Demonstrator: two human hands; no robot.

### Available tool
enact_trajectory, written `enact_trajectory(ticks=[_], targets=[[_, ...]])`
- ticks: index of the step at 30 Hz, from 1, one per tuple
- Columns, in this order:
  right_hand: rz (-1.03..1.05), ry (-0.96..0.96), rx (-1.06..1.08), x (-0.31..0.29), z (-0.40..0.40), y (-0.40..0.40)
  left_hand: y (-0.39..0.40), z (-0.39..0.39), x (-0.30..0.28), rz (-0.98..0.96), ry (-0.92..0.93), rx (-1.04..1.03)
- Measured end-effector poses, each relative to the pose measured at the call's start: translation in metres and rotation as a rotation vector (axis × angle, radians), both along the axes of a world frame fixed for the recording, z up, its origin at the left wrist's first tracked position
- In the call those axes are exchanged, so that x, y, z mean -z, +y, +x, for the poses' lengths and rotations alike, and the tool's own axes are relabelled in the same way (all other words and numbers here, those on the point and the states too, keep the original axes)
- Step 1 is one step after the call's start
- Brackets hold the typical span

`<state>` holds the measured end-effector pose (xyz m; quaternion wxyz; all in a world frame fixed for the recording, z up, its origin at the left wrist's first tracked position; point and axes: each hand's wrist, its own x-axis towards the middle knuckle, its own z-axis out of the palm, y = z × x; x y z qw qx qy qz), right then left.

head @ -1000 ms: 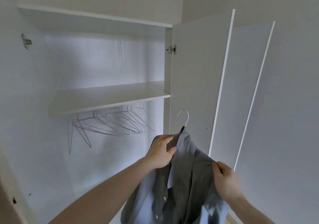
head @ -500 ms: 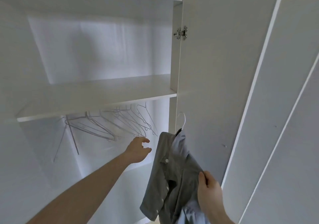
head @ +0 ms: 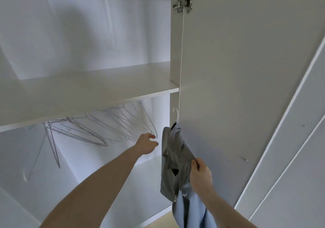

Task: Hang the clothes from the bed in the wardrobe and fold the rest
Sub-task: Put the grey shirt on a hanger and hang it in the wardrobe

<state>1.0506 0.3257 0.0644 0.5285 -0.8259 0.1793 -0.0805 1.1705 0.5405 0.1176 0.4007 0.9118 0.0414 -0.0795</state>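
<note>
Head view: a grey shirt [head: 173, 159] on a white wire hanger [head: 176, 115] is held up beside the open wardrobe door [head: 246, 87], its fabric pinched in the grip of the right hand [head: 200, 176]. The left hand [head: 146, 144] is stretched out with loosely spread fingers, nothing held, near the empty wire hangers [head: 98, 129] hung under the shelf [head: 84, 94].

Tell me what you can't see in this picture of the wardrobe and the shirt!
Head view:
- The rail: hidden behind the shelf; only the empty hangers show.
- The shirt: its bottom is cut off by the lower edge; the right hand grips it.
- The shirt's hanger: only the hook shows.
- The left hand: too blurred to tell whether it touches a hanger.
</note>
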Motion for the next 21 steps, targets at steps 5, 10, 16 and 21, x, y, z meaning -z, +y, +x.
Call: enact_trajectory(ticks=[5, 10, 16, 21], targets=[[-0.032, 0.021, 0.041, 0.018, 0.057, 0.013, 0.004, 0.063, 0.021, -0.076, 0.086, 0.039], [-0.019, 0.020, 0.078, 0.029, 0.096, 0.026, 0.008, 0.106, 0.040, -0.204, 0.170, 0.014], [-0.026, 0.004, 0.070, 0.029, 0.131, 0.036, 0.003, 0.130, 0.056, -0.315, 0.228, -0.011], [-0.031, -0.014, 0.018, 0.024, 0.162, 0.036, -0.002, 0.146, 0.066, -0.422, 0.229, -0.029]])
